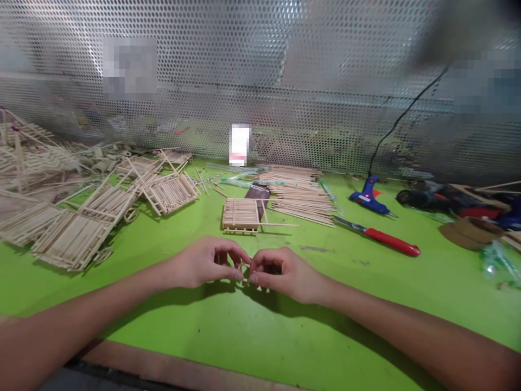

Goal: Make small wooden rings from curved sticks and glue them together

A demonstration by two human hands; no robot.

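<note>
My left hand (209,262) and my right hand (287,274) meet just above the green table, thumbs and fingers pinched. Between their fingertips is a small pale wooden piece (245,280), mostly hidden by the fingers, so its full shape cannot be made out. Just beyond the hands sits a little cart body (240,214) made of thin wooden sticks, with two long shafts pointing right. Behind it lies a dark flat piece (258,192), partly covered. A pile of thin wooden sticks (301,198) spreads out to its right.
A red-handled knife (391,240) and a blue glue gun (368,196) with a black cord lie at right. Stick-built carts (77,231), some with wheels (131,215), crowd the left. A perforated metal screen (195,81) closes off the back.
</note>
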